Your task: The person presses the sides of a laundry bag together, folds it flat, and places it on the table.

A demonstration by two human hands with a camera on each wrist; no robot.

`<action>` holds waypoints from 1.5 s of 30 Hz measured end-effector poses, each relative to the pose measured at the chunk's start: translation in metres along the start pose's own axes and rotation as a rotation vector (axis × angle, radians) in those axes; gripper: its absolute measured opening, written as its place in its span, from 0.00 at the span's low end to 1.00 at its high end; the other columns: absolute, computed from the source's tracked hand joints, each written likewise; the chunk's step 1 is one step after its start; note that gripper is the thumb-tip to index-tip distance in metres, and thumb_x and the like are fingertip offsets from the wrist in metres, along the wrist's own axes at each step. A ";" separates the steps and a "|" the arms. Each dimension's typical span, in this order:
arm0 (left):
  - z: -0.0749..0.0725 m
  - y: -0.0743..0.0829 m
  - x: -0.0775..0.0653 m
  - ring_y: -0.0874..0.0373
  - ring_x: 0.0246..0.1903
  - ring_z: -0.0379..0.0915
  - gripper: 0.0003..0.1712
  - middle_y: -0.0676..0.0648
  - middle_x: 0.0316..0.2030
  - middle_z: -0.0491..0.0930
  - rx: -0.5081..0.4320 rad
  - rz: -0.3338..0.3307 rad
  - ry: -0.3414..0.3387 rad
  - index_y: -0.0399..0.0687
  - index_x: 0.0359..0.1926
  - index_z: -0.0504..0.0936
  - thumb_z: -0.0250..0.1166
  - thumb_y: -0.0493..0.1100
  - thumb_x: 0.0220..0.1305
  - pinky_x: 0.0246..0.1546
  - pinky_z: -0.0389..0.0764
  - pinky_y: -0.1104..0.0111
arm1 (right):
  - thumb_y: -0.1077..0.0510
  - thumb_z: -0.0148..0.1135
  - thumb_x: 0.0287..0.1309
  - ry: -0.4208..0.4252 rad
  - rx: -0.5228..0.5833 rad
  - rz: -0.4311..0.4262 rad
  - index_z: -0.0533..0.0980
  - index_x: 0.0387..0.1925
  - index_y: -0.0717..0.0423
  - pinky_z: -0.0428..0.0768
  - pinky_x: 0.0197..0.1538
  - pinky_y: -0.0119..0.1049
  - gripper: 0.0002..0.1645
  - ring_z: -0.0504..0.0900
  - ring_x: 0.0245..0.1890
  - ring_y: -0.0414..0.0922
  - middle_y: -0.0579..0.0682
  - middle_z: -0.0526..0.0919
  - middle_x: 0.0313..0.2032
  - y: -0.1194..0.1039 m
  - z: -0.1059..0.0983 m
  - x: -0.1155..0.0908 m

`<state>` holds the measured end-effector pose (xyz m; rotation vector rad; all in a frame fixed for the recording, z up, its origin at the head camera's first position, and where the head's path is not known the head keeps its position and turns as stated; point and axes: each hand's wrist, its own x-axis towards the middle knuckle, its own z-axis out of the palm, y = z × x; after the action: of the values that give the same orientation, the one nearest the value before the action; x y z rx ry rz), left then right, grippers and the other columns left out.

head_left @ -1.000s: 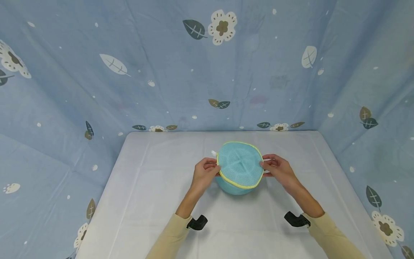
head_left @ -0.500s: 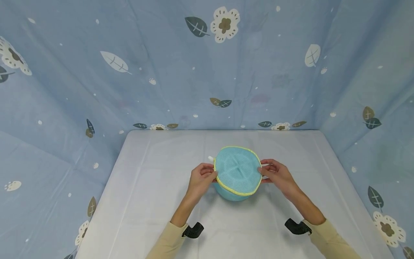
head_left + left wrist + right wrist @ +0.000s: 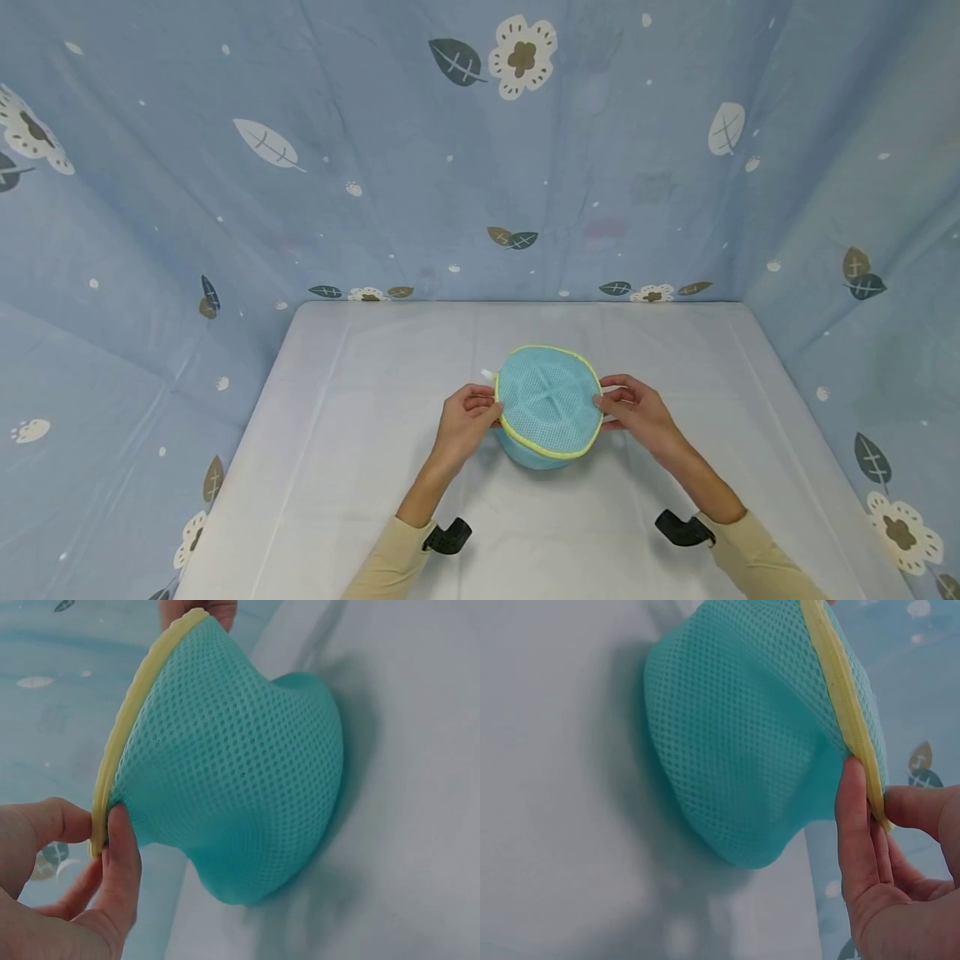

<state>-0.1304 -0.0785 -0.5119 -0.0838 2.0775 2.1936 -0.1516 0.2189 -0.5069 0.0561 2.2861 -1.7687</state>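
Observation:
A round turquoise mesh laundry bag (image 3: 549,400) with a yellow zippered rim is held between both hands over the white table. My left hand (image 3: 467,423) pinches the left side of the rim between thumb and fingers. On the opposite side my right hand (image 3: 639,415) pinches the same rim. In the left wrist view the mesh side wall (image 3: 247,765) bulges and folds inward below the yellow edge (image 3: 135,720). Along the rim in the right wrist view runs a yellow zipper (image 3: 844,690). A small white tag (image 3: 487,374) sticks out at the upper left of the rim.
A white cloth covers the table (image 3: 360,467). Blue fabric (image 3: 375,150) printed with leaves and flowers hangs behind and at both sides. Black wrist mounts (image 3: 448,536) sit at the sleeve cuffs.
Both hands and the laundry bag have shifted slightly toward the person and a little left. The grip on the rim stays the same at both sides.

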 end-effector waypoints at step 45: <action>0.009 -0.050 0.004 0.50 0.46 0.76 0.17 0.41 0.47 0.79 0.747 0.576 0.035 0.34 0.52 0.81 0.69 0.26 0.62 0.48 0.83 0.63 | 0.72 0.72 0.56 0.164 -0.530 -0.611 0.76 0.60 0.64 0.82 0.54 0.38 0.29 0.80 0.52 0.55 0.59 0.79 0.54 0.055 0.022 0.010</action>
<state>-0.1282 -0.0663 -0.5613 0.6096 3.0649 1.4429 -0.1474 0.2111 -0.5662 -0.6806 3.0420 -1.3297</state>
